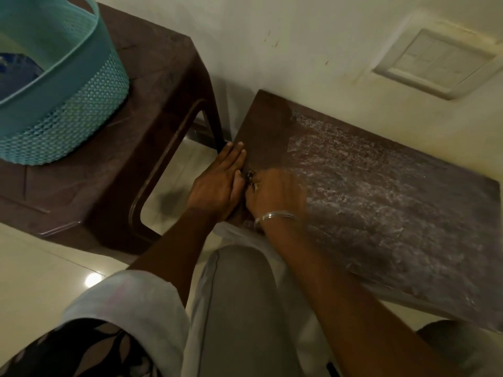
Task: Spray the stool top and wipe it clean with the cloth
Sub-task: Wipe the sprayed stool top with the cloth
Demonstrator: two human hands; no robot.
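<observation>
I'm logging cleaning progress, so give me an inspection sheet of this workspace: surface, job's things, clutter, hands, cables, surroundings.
Surface: stool top mostly coated in a whitish film; a dark strip along its left end looks wiped.
Job's things: a small dark thing shows between the left hand and the right hand, maybe the cloth; no spray bottle seen.
Clutter: teal basket with something blue inside, standing on a second stool.
Hands: left hand flat, fingers straight, on the stool top's left edge; right hand blurred beside it, grip unclear, bangle on its wrist.
Cables: nothing seen.
Surroundings: wall with a switch plate; glossy tiled floor.
</observation>
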